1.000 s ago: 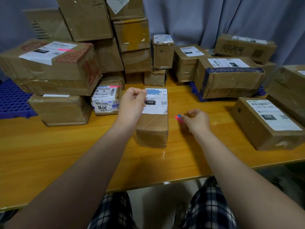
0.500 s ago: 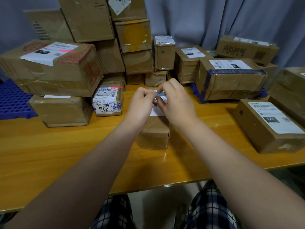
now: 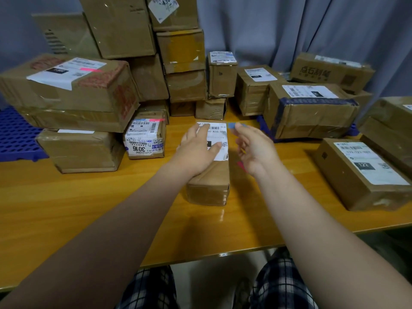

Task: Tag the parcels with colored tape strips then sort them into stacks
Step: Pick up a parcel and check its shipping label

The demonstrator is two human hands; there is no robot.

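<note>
Blue tape strip (image 3: 231,125) pinched above a parcel (image 3: 209,188) on the table (image 3: 111,208).

The left hand (image 3: 198,150) lies flat on the parcel's white label (image 3: 219,130), fingers straight and slightly spread, with the parcel directly under its palm. Just right of it, the right hand (image 3: 254,150) is raised with its fingertips pinching the blue tape strip, which sits beyond the left fingertips, beside the label's far corner. A pink scrap (image 3: 242,167) shows under the right wrist. The box marked 3016 (image 3: 145,137) stands left of the left hand.
</note>
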